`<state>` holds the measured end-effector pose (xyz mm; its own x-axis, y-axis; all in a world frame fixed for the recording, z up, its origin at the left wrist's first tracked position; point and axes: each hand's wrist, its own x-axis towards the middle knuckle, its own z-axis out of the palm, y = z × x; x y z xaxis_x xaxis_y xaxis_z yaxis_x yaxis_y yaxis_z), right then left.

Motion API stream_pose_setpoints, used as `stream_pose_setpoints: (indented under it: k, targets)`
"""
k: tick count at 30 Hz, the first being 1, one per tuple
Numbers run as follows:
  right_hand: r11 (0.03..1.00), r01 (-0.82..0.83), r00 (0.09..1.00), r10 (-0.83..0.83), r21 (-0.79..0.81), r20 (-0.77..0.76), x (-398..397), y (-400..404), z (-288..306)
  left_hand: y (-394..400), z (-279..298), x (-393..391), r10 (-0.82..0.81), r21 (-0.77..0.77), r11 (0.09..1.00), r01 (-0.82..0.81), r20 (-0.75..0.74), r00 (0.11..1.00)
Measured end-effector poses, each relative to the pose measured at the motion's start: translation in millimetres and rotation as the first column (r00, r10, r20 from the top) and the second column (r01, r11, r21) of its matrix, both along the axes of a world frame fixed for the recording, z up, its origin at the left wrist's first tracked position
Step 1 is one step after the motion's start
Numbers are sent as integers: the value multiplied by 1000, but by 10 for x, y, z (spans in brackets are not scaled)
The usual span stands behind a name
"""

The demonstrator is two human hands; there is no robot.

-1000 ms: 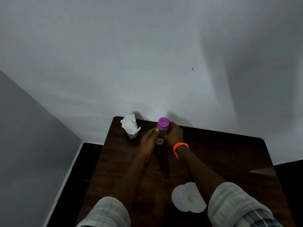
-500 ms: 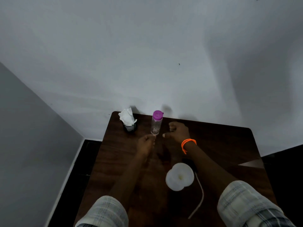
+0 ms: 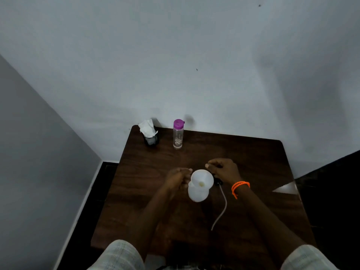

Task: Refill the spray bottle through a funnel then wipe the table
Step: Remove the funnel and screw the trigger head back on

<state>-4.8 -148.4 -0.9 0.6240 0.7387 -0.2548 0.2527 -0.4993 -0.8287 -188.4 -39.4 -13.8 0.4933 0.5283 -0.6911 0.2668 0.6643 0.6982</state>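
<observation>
A white funnel (image 3: 202, 179) sits in the mouth of the white spray bottle (image 3: 197, 192) at the middle of the dark wooden table (image 3: 253, 168). My left hand (image 3: 176, 179) grips the bottle's neck from the left, just under the funnel rim. My right hand (image 3: 224, 169) hovers just right of the funnel with its fingers curled, and I see nothing in it. The black spray head (image 3: 217, 181) with its pale tube (image 3: 222, 209) lies on the table under my right wrist. A clear bottle with a purple cap (image 3: 178, 134) stands upright at the back.
A black holder stuffed with white tissue (image 3: 150, 133) stands at the table's back left corner, left of the clear bottle. The table is pushed against a white wall, with dark floor on either side.
Both hands have let go of the purple-capped bottle, which stands alone at the back, and have drawn back to the funnel and spray bottle. The view has tilted down.
</observation>
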Motion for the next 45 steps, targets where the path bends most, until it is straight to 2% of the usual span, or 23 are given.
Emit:
stream_pose_setpoints:
  k: [6,14,20,25,35,39,45]
  targets:
    - [998,55,978,-57,-19,-200,-114,-258,-49,-128,-57,-378,-21,-19,1000,23,65,998]
    - [972,224,928,-188,78,-321,-211,-301,-11,-207,-18,-405,52,-26,998,-49,149,988]
    - [953,296,890,-252,62,-380,-284,-290,-85,-250,-56,-357,54,-12,999,-53,88,995]
    - [943,327,868,-273,64,-415,-322,-298,-126,-246,-121,-359,-2,38,999,0,41,999]
    - [938,345,841,-298,23,-451,-310,-305,-127,-214,-56,-344,-26,19,1000,25,62,998]
    - [958,286,858,-250,13,-450,-231,-321,-10,-163,39,-343,-61,-19,998,63,104,993]
    - [981,194,918,-178,11,-354,-51,-224,218,61,261,-211,-114,-27,992,121,191,975]
